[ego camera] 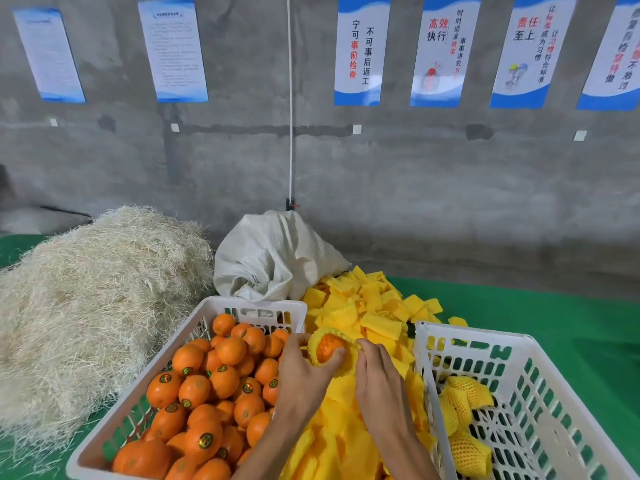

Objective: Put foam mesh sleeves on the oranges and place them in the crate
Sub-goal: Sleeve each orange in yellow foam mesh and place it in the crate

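- Head view, centre: the left hand [304, 367] cups a round orange [329, 347], fingers curled round its underside and thumb side, glossy peel showing through the top.
- A yellow foam mesh sleeve [320, 337], soft and netted, is stretched part-way over that orange; the right hand [377, 370] pinches the sleeve's edge at 3 o'clock of the fruit, fingers bent together on the foam.
- At 7 o'clock, a white plastic slotted crate [194, 336] is heaped with bare oranges [207, 400], smooth-skinned, many bearing small round stickers.
- At 4 o'clock, a second white lattice crate [540, 407] holds a few sleeved oranges [464, 420] against its near-left wall.
- Between the crates and up towards 12 o'clock lies a loose pile of flat yellow sleeves [367, 306].
- At 9 o'clock sits a shaggy mound of pale straw-like fibre [90, 292]; at 12 o'clock, a crumpled white woven sack [273, 258].
- Green cloth [554, 313] covers the table.
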A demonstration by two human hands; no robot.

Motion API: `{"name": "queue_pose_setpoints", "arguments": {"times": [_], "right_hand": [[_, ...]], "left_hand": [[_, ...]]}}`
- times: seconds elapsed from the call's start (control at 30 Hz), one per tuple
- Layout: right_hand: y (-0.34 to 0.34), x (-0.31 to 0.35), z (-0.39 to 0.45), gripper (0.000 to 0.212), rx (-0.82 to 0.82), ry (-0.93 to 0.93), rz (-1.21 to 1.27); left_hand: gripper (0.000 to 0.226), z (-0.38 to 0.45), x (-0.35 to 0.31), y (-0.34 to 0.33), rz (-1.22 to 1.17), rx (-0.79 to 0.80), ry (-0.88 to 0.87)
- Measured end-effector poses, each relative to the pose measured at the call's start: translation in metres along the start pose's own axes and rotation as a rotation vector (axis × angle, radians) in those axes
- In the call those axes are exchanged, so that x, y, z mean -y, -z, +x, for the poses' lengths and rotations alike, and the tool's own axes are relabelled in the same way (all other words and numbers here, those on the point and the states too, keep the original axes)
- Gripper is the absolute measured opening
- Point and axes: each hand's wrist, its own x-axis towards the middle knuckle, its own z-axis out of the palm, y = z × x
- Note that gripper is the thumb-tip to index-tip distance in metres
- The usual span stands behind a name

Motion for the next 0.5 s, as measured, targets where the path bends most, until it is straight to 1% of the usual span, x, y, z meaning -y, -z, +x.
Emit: {"name": "queue_pose_setpoints", "arguments": {"times": [0.07,0.1,0.13,0.2,0.23,0.3,0.37,0.43,0.5], "right_hand": [[-0.001,0.005,-0.002,0.025,-0.011,0.051,-0.006],[-0.002,0.008,-0.003,0.024,-0.023,0.062,0.008],[-0.002,0.011,-0.005,0.026,-0.027,0.047,0.052],[-0.006,0.016,-0.007,0.036,-0.012,-0.073,0.188],[-0.009,0.015,-0.008,0.044,0.024,-0.17,0.254],[-0.012,0.011,-0.006,0.051,0.143,-0.337,0.319],[-0.012,0.009,-0.003,0.048,0.203,-0.364,0.318],[-0.011,0.008,0.0,0.045,0.186,-0.339,0.299],[-0.011,0.006,0.003,0.045,0.109,-0.319,0.253]], "left_hand": [[0.069,-0.001,-0.001,-0.005,0.001,-0.03,0.004],[0.07,-0.002,-0.001,-0.008,-0.037,-0.039,0.031],[0.077,-0.001,-0.002,-0.01,-0.111,-0.031,0.084],[0.099,-0.001,-0.006,-0.014,-0.301,0.003,0.233],[0.1,-0.001,-0.008,-0.015,-0.366,0.019,0.273],[0.088,-0.002,-0.009,-0.018,-0.404,0.03,0.245],[0.074,-0.005,-0.009,-0.019,-0.434,0.032,0.212],[0.068,-0.004,-0.007,-0.019,-0.41,0.048,0.198],[0.067,0.0,-0.007,-0.017,-0.335,0.122,0.177]]}}
